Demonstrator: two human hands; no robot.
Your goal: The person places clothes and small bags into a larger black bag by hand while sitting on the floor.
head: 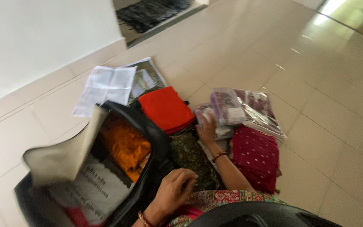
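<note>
- Glossy beige floor tiles fill most of what I see through the head camera, with a white wall at the upper left and a dark mat in a doorway at the top.
- An open black bag sits at the lower left, its pale flap folded up; inside I make out orange fabric and a printed paper sheet.
- My left hand rests on the bag's near rim, fingers curled over the black edge; it looks like a loose hold, though blur keeps me from telling how firmly it closes.
- My right hand, a bangle at the wrist, reaches out with fingers spread flat on a clear plastic packet; nothing is pinched.
- That packet lies on the floor just beyond the bag, touching a larger clear packet of patterned cloth to its right.
- A folded red cloth lies just left of the packets, beside the bag's far edge.
- A folded maroon dotted cloth sits right of my forearm.
- White papers and a printed sheet lie near the wall, behind the bag.
</note>
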